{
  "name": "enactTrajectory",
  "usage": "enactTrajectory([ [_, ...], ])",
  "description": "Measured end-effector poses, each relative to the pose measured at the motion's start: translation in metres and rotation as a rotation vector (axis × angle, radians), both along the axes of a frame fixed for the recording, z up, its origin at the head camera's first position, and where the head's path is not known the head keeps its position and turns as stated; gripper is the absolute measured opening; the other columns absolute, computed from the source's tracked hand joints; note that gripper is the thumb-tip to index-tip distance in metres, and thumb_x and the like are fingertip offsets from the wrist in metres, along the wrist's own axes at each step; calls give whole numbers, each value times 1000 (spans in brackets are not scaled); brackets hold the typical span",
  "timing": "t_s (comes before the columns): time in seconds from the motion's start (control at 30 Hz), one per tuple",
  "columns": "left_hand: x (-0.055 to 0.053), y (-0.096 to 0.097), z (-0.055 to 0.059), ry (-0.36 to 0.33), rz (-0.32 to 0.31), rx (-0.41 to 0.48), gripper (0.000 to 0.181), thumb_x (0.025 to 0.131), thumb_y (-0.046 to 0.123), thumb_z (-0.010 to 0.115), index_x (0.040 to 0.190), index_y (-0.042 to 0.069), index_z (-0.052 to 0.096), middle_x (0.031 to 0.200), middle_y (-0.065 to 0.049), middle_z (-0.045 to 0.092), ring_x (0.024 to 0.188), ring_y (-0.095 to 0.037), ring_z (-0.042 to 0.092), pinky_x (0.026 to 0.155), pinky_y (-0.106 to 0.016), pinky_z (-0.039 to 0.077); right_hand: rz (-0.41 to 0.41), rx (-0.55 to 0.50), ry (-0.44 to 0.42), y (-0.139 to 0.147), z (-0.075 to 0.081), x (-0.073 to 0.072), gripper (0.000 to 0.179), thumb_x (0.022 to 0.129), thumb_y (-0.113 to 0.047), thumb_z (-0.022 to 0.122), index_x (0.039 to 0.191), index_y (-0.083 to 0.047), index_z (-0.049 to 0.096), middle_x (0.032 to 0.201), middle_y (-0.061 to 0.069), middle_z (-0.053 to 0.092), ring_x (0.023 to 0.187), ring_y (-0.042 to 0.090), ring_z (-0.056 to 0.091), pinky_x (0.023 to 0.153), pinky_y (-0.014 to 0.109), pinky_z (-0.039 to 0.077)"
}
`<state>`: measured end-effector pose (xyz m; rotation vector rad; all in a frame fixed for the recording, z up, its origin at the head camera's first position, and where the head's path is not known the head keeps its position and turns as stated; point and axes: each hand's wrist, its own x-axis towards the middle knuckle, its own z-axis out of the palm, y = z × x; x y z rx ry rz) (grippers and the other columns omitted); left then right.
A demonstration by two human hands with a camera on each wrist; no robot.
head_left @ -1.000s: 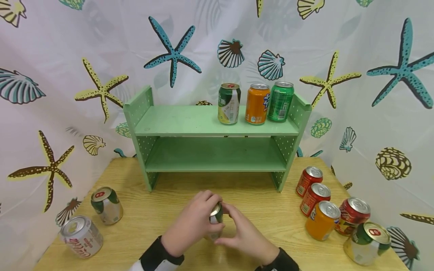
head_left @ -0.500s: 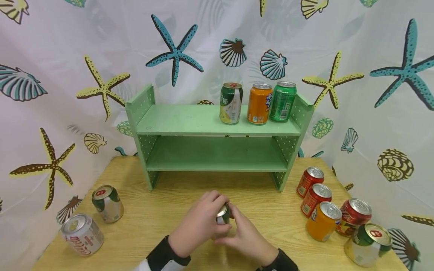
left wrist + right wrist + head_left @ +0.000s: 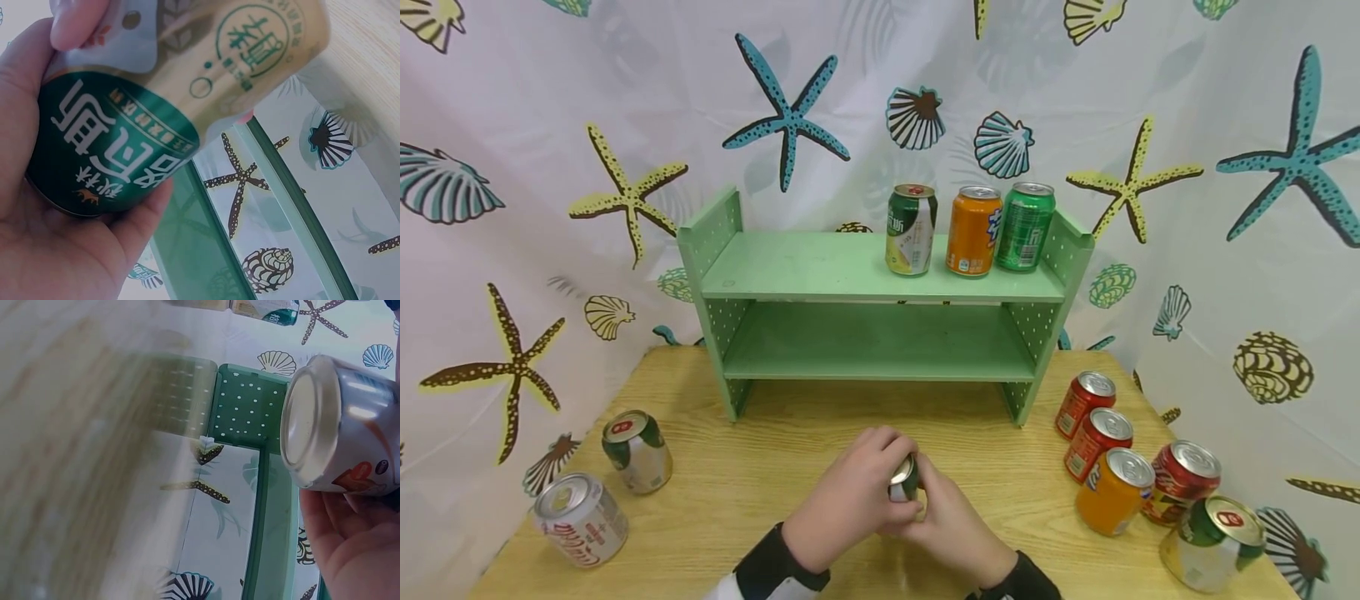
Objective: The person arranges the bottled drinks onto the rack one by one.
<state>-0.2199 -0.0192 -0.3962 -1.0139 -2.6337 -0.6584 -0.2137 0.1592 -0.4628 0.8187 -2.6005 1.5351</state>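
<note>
Between my two hands is a green-and-gold drink can (image 3: 903, 482), mostly covered by fingers in the head view. My left hand (image 3: 854, 503) grips it around its upper part; the left wrist view shows the can's printed green label (image 3: 119, 134) against the palm. From the other side my right hand (image 3: 957, 530) holds the can, its thumb and fingers around the lower part. The right wrist view shows the can's silver bottom (image 3: 306, 422) lifted off the table, with fingers (image 3: 328, 522) along its side.
A green two-tier shelf (image 3: 805, 267) stands behind the hands. On its top right are a green-and-white can (image 3: 912, 237), an orange can (image 3: 973, 237) and a green can (image 3: 1025, 233). Two cans (image 3: 583, 521) stand at the table's left, and several, including an orange one (image 3: 1112, 493), at right.
My left hand has shifted right with the can, bringing it closer into the right hand. The right hand's thumb and fingers have drawn in around the can. The other cans stay put.
</note>
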Motion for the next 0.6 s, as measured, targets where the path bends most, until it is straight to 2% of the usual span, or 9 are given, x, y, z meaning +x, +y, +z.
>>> enactTrajectory([
  [0.13,0,0,0,-2,-9,11,49,79,31,90,117,14,65,110,1,63,101,-15,59,84,-26,56,-15,18,62,1,-1,0,73,90,-34,82,149,-18,43,138,-1,62,120,14,63,101,34,55],
  [0.3,1,0,0,4,-17,20,49,81,32,89,119,14,65,112,1,63,101,-15,60,86,-28,56,-10,15,69,3,-1,0,68,91,-32,80,148,-21,44,138,-1,62,120,14,63,99,34,55],
  [0.6,3,-7,1,3,-31,100,56,87,37,84,133,13,63,125,-2,65,116,-19,64,93,-34,58,4,3,134,1,-1,-1,67,89,-25,83,145,-18,47,131,1,65,113,13,66,94,32,58],
])
